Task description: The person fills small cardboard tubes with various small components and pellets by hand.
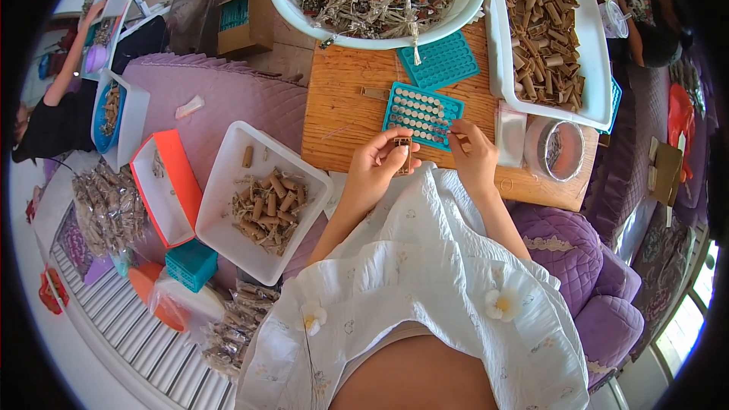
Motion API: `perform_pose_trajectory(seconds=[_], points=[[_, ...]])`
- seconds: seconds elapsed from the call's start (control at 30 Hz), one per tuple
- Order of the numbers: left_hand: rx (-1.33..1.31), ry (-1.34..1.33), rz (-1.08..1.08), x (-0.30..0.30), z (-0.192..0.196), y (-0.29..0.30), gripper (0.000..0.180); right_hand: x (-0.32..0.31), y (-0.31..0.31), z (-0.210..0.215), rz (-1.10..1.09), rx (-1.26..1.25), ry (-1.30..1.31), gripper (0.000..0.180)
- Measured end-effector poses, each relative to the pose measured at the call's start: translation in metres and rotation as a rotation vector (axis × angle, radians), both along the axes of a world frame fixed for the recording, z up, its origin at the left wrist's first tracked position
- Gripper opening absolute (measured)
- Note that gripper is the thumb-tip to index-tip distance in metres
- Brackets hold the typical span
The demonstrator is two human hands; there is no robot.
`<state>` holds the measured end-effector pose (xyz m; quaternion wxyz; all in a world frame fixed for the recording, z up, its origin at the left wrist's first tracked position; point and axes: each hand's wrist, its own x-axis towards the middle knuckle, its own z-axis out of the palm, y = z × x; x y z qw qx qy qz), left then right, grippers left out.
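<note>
The small brown piece (404, 140) is just off the table's near edge, over the person's lap, gripped between the thumb and curled fingers of the left hand (378, 159). The right hand (476, 159) has its fingertips drawn in near the right edge of the teal tray (456, 110); from where I stand I can't tell whether they have met or pinch anything tiny.

If that left thumb slackened, I reckon the piece would drop into the folds of the white crinkled dress (425, 220). A knuckle knocking the tray, so close to the table's near edge, could jostle its round, pale discs (418, 105). The silvery bundle (415, 11) hanging over the basin's near rim might snag a sleeve or slip down.

The table (342, 99) is streaky orange-brown wood. Toward its far edge sits a smooth, round, pale basin (357, 42) heaped with crinkly, glinting strands; along the right edge, a white plastic tub (596, 68) holds matte brown, curved pieces (543, 30).
</note>
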<state>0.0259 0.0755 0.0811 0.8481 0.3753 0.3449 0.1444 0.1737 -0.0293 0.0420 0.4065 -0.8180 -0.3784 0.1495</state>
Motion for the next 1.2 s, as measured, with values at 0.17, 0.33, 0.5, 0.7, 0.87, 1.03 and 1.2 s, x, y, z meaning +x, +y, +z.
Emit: perform_pose_trajectory(seconds=[0.17,0.33,0.5,0.7,0.87,1.03,1.2], points=[[-0.026,-0.039,-0.047,-0.001,0.003,0.000,0.027,-0.023,0.015,0.044,0.149,0.310,-0.192,0.021],[-0.011,-0.064,-0.078,-0.001,0.003,-0.002,0.029,-0.030,0.019,0.043,0.235,0.434,-0.247,0.024],[0.072,-0.033,-0.144,-0.002,-0.001,-0.004,0.029,-0.032,0.017,0.041,0.239,0.464,-0.269,0.024],[0.090,-0.022,-0.024,0.004,-0.006,-0.008,0.025,-0.027,0.018,0.042,0.377,0.366,-0.328,0.022],[0.024,0.028,0.016,0.003,-0.007,-0.003,0.021,-0.013,0.011,0.026,0.130,0.366,-0.225,0.023],[0.049,0.049,0.034,0.002,-0.010,-0.002,0.020,0.011,0.005,-0.017,0.011,-0.023,-0.057,0.017],[0.022,0.018,0.010,0.002,-0.010,-0.002,0.021,0.013,0.010,-0.029,0.056,-0.097,-0.257,0.014]])
